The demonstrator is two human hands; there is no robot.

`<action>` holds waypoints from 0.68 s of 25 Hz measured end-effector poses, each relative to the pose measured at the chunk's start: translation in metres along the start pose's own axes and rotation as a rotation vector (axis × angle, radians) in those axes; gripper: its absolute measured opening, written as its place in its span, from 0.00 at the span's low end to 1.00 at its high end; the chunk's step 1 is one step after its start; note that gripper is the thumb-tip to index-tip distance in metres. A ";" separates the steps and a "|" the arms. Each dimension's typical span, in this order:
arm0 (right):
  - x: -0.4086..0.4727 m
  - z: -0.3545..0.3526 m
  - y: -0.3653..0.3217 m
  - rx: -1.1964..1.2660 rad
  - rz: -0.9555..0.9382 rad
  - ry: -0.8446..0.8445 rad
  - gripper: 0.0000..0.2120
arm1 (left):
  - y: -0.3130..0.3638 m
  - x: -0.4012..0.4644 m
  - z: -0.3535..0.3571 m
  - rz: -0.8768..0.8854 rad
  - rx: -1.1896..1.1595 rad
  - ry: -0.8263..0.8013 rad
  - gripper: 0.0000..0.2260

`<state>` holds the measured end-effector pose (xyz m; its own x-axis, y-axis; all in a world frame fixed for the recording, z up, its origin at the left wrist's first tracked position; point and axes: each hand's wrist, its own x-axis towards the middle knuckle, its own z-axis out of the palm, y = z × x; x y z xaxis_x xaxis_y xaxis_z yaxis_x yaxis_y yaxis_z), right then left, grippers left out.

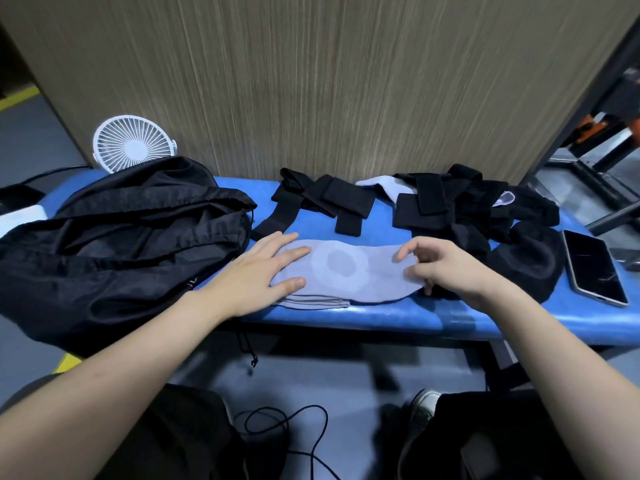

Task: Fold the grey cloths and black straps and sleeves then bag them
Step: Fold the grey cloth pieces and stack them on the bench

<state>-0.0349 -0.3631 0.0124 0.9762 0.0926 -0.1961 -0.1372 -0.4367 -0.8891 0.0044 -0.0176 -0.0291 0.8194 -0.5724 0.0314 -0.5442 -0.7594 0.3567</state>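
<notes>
Grey cloth lies flat at centre frame on the blue padded table, near its front edge; soft knit, elongated oval shape with a paler ring pattern in the middle; more grey layers with dark hems stick out beneath its lower left edge. Left hand flat, fingers straight and spread, pressing the cloth's left end; right hand fingers curled, pinching the cloth's right end. Black straps, flat matte bands, lie criss-crossed behind the cloth at upper centre; a second tangled black pile of straps and sleeves at upper right, white fabric poking out. Black drawstring bag, crinkled shiny nylon, slumped at left. Round white fan upper left; phone, glossy dark rectangle, far right; wood-grain panel behind.
</notes>
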 end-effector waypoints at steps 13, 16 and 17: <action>0.015 0.062 -0.069 0.208 -0.357 0.187 0.11 | -0.022 -0.010 -0.010 -0.087 -0.241 0.179 0.22; 0.023 0.096 -0.078 0.138 -0.362 0.125 0.09 | -0.021 -0.009 -0.011 -0.079 -0.275 0.174 0.22; 0.026 0.106 -0.080 0.078 -0.371 0.102 0.09 | -0.021 -0.009 -0.011 -0.078 -0.295 0.177 0.22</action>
<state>-0.0167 -0.2310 0.0345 0.9730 0.1403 0.1831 0.2196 -0.3203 -0.9215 0.0098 0.0070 -0.0268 0.8892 -0.4337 0.1459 -0.4243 -0.6621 0.6177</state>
